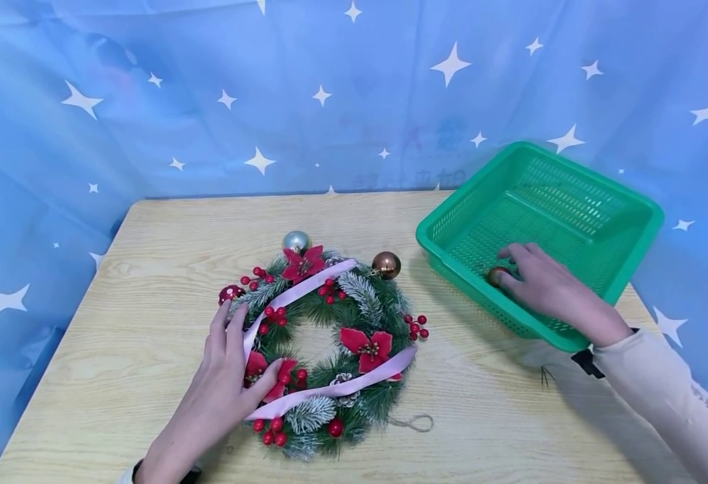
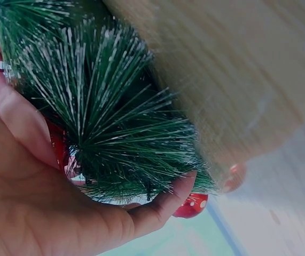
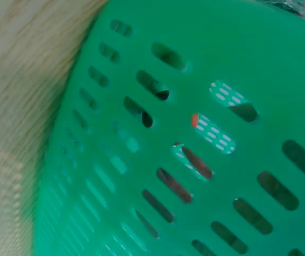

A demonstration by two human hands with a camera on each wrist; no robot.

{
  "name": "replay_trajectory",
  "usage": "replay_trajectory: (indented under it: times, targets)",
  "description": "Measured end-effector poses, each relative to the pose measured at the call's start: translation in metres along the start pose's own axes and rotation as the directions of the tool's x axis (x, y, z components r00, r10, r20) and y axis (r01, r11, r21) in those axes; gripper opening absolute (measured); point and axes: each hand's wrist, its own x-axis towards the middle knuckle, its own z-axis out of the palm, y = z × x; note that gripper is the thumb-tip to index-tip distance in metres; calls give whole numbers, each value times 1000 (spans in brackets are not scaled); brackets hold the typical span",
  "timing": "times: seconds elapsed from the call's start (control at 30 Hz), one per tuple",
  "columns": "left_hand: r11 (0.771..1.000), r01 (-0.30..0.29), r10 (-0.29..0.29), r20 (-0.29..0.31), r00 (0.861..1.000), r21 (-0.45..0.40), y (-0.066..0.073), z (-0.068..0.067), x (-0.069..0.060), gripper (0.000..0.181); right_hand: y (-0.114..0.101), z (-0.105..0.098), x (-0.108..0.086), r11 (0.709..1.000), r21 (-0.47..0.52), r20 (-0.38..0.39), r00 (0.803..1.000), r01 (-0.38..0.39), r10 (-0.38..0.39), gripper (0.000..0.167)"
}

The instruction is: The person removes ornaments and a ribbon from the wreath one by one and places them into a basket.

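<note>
A green Christmas wreath (image 1: 360,302) with red flowers, berries, pine cones and a pink ribbon (image 1: 360,384) lies on the table. My left hand (image 1: 223,376) grips its left side, thumb over the top and fingers at the outer edge. The left wrist view shows a finger (image 2: 168,205) bent under the needles beside a red white-dotted ornament (image 2: 192,205). My right hand (image 1: 544,282) reaches into the green basket (image 1: 622,195) and pinches a brownish Christmas ball (image 1: 497,275). In the right wrist view the basket wall (image 3: 195,26) hides most of that hand.
A silver-blue ball (image 1: 296,240) and a copper ball (image 1: 386,265) sit at the wreath's far edge. A string loop (image 1: 417,423) lies by its near right. The wooden table (image 1: 166,255) meets a blue starred curtain (image 1: 378,101) behind; the basket stands at the right.
</note>
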Motion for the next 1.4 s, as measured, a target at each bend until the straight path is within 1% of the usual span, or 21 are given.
replay_trajectory:
  times: [0.07, 0.13, 0.2, 0.27, 0.37, 0.43, 0.5, 0.6, 0.73, 0.83, 0.97, 1.1, 1.27, 1.4]
  targets:
    - [1000, 3, -3, 1, 1000, 0, 0, 0, -1, 105, -2, 1, 0, 1000, 9, -37, 999, 10, -10, 52]
    - [1000, 3, -3, -2, 1000, -1, -1, 0, -2, 105, -4, 2, -1, 999, 22, -93, 995, 34, -32, 49]
    - [1000, 2, -2, -5, 1000, 1, -1, 1, -3, 106, -8, 3, -3, 997, 21, -172, 983, 73, -68, 45]
    - [1000, -2, 2, -12, 1000, 2, -2, 1, -4, 106, -12, 5, -6, 994, 15, -254, 962, 111, -103, 42]
    - [1000, -8, 8, -21, 1000, 6, -3, 2, -4, 106, -18, 7, -12, 987, 5, -360, 921, 161, -148, 37]
    - [1000, -11, 11, -24, 1000, 6, -3, 2, -4, 106, -21, 9, -15, 983, 9, -404, 900, 182, -163, 38]
    - [1000, -13, 13, -24, 1000, 4, -3, 2, -4, 106, -25, 11, -18, 979, 18, -432, 884, 204, -176, 40]
    - [1000, -13, 13, -20, 1000, 2, -3, 2, -3, 106, -30, 13, -21, 975, 36, -453, 873, 220, -181, 44]
    - [1000, -7, 7, -11, 1000, 5, -2, 1, -2, 105, -37, 15, -26, 968, 58, -457, 869, 243, -191, 45]
    - [1000, -5, 5, -5, 1000, 6, -2, 1, -1, 104, -42, 18, -30, 960, 62, -457, 863, 272, -215, 46]
    - [1000, -6, 6, -2, 1000, 7, -2, 1, -1, 105, -49, 24, -34, 944, 59, -474, 841, 326, -261, 46]
    - [1000, -8, 9, -3, 1000, 10, -1, 1, 0, 106, -57, 31, -36, 928, 54, -482, 824, 367, -298, 46]
    - [1000, -12, 12, -4, 1000, 8, -1, 0, 1, 107, -64, 39, -38, 927, 44, -468, 828, 371, -309, 47]
    - [1000, -14, 14, -5, 1000, 8, -1, 1, 0, 107, -68, 45, -38, 923, 23, -464, 822, 383, -330, 49]
